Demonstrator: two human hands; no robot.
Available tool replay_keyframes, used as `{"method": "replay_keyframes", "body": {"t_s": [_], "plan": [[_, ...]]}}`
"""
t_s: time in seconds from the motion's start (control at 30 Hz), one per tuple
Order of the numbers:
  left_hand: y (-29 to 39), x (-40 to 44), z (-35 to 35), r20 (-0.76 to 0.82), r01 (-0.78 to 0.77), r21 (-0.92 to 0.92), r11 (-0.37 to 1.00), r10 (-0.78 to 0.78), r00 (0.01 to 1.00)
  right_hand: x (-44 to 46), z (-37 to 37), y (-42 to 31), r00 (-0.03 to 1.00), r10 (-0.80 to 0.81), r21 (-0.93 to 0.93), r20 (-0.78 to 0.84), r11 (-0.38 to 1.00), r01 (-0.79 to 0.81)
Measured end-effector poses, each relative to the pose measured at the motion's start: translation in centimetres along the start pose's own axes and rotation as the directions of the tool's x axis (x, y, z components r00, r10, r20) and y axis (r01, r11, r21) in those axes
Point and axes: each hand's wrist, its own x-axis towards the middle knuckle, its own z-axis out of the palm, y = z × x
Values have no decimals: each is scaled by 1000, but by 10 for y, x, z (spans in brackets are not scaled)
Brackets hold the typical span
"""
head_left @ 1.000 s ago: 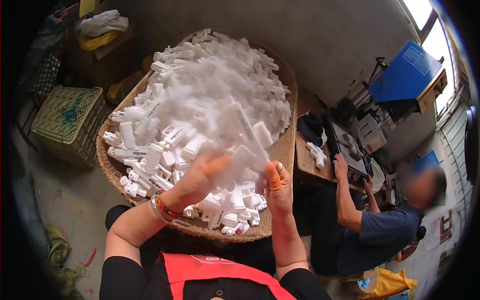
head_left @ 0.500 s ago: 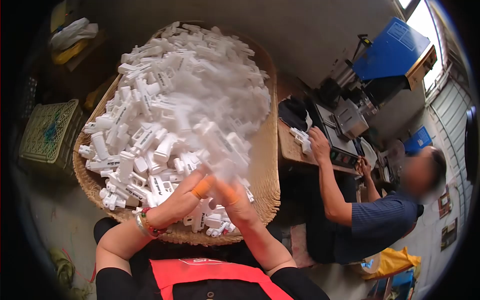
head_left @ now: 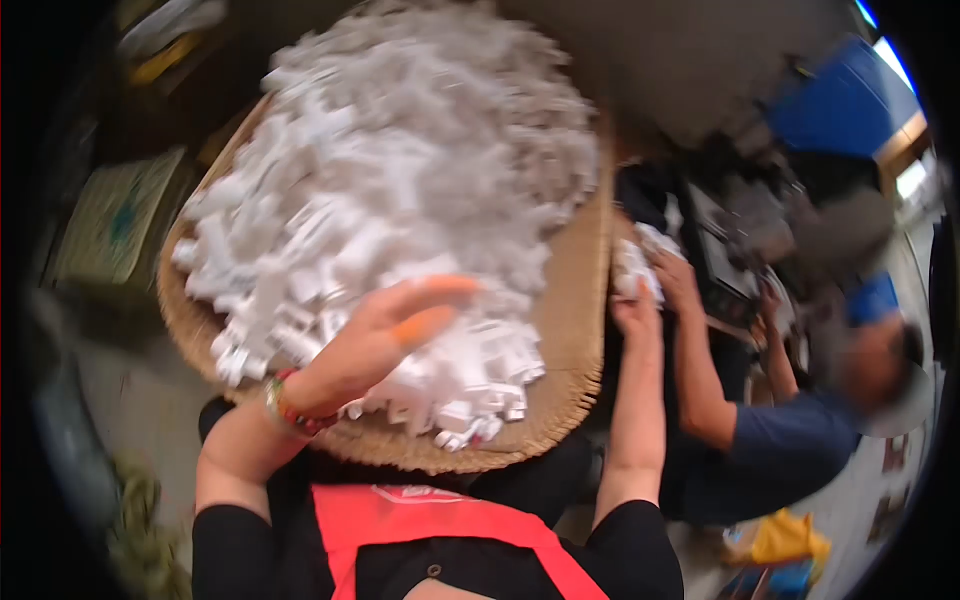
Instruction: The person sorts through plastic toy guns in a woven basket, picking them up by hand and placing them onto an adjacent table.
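A large heap of white gun-shaped plastic pieces [head_left: 330,220] fills a woven basket [head_left: 575,350] in front of me. Over the near part of the heap, my left hand [head_left: 375,335] is open, its fingers stretched to the right and holding nothing. Orange covers wrap its thumb and a finger. Far to the right, past the basket rim, my right hand [head_left: 636,310] is closed around the lower end of a white gun-shaped piece [head_left: 630,268]. Motion blur hides its exact grip. Another white piece lies close by, at the co-worker's hand [head_left: 680,285].
A co-worker [head_left: 775,450] in a dark shirt sits at the right by a bench with a dark machine [head_left: 725,255]. A pale plastic crate [head_left: 120,220] stands left of the basket. A yellow bag [head_left: 790,540] lies at the lower right.
My hands were close together over the near heap. My right hand has swung right to the bench side, while my left has stayed over the heap with fingers extended. The view has shifted.
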Motion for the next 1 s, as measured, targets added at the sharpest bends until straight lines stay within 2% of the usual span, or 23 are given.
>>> {"method": "replay_keyframes", "body": {"t_s": [0.03,0.07,0.1,0.13,0.17,0.2,0.23,0.27,0.3,0.33,0.4,0.43,0.53,0.57,0.6,0.63,0.7,0.73,0.77,0.83,0.87,0.93,1.0], "plan": [[10,-3,3,47,117,-245,962,-109,993,7,-4,-6,992,43,36,116,998,-47],[28,-11,6,143,235,-417,878,-192,971,14,-7,-15,995,100,98,19,990,-101],[24,-18,11,286,193,-675,712,11,958,32,-20,-22,995,40,159,88,986,-54],[43,-32,17,325,242,-698,674,-3,946,61,-44,-34,986,29,209,162,976,-63],[43,-42,24,390,238,-797,555,173,904,78,-60,-46,983,73,198,168,974,-106],[67,-63,25,403,278,-853,441,218,889,93,-82,-55,999,-19,153,28,988,14],[57,-67,25,378,265,-859,438,195,905,99,-92,-54,987,-121,86,-107,988,130],[39,-66,26,397,177,-861,477,413,820,109,-98,-44,946,-234,6,-225,970,242],[30,-66,25,421,86,-861,501,608,673,48,-39,-33,969,-138,-67,-204,990,127],[36,-71,22,420,79,-859,507,605,677,43,-31,-19,971,-130,-64,-199,991,119],[62,-84,18,375,125,-851,510,424,824,31,-14,0,981,168,-76,-98,981,-176],[78,-92,17,347,151,-850,505,321,881,16,10,25,989,128,-282,-69,949,-142],[109,-104,15,265,240,-853,463,-10,964,-47,89,95,986,127,-589,105,807,-42],[99,-91,12,247,142,-863,485,160,956,-43,102,107,975,202,-758,95,650,-61],[81,-73,10,228,41,-872,488,330,916,-16,83,125,962,194,-881,190,465,81],[66,-65,8,233,60,-903,425,370,899,18,60,139,914,196,-920,356,246,306],[72,-70,1,254,83,-878,471,313,915,70,15,161,714,-32,-670,700,-376,640],[76,-72,5,255,66,-876,477,343,904,57,22,166,799,-160,-794,579,-332,509],[75,-76,8,317,107,-894,436,444,838,48,33,161,854,-96,-813,512,-377,445],[93,-92,7,348,159,-879,450,376,859,39,44,158,898,-38,-807,439,-457,375],[125,-103,12,260,177,-878,446,132,957,41,47,158,950,55,-819,306,-494,293],[169,-116,19,51,211,-884,417,-362,931,71,7,170,901,-14,-809,434,-445,383],[169,-114,17,28,181,-877,445,-328,944,73,16,169,929,1,-835,369,-438,333]]}}
